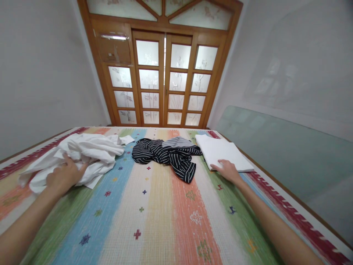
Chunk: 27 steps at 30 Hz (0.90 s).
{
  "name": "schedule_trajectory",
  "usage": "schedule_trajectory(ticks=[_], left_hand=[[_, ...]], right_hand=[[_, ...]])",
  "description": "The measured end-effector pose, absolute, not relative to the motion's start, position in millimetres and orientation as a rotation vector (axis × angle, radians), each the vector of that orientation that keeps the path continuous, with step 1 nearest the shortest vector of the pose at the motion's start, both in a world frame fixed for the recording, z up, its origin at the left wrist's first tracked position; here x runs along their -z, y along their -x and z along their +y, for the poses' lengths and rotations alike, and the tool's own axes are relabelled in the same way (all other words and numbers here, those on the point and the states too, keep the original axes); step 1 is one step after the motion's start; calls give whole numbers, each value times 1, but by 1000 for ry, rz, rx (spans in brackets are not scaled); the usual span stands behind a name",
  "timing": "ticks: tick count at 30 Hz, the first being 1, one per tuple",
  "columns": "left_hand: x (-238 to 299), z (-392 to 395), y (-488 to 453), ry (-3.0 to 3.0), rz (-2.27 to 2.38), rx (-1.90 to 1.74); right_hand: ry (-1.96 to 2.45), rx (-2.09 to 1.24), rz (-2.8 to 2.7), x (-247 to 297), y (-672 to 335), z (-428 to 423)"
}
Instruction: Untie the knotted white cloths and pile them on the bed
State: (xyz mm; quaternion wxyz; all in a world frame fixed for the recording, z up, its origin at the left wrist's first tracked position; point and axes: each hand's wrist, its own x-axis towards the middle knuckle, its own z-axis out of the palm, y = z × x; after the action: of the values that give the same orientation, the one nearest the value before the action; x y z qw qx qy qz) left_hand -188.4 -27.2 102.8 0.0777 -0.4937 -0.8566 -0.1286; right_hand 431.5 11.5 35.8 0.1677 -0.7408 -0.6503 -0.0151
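At the left, a crumpled white garment (91, 149), seemingly a shirt, lies in a loose heap. My left hand (65, 175) rests on its near side, index finger and thumb apart; the other fingers are partly hidden. A flat white rectangular thing (223, 151), cloth or board I cannot tell, lies at the right. My right hand (227, 170) touches its near edge with fingers stretched out. Between the two hands, further off, a black garment with white stripes (168, 154) lies bunched up, a grey striped part showing on top. Neither hand touches it.
Everything lies on a colourful striped cover (132, 206) over a wide flat surface. A pale green glass-like panel (275, 147) leans against the right wall. Wooden doors with frosted panes (150, 79) stand beyond the far edge.
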Motion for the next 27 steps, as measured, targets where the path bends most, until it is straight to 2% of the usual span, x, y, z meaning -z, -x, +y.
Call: schedule_trajectory(ticks=[4,7,15,19,22,27], left_hand=[[-115,-45,158,1547,-2533,100],[-124,-55,127,1713,-2402,29],[-101,-56,68,2056,-1952,403],[-87,-54,57,2379,-1833,698],[-82,-56,47,2514,-1743,903],[-78,-54,18,2842,-1848,1271]], right_hand=[[2200,165,-1979,-35,-419,6],[2310,208,-1957,-41,-401,4],[2308,243,-1445,-81,-408,26],[1961,422,-1041,-116,-413,31],[1574,510,-952,-146,-406,23],[1056,367,-1009,-192,-375,-7]])
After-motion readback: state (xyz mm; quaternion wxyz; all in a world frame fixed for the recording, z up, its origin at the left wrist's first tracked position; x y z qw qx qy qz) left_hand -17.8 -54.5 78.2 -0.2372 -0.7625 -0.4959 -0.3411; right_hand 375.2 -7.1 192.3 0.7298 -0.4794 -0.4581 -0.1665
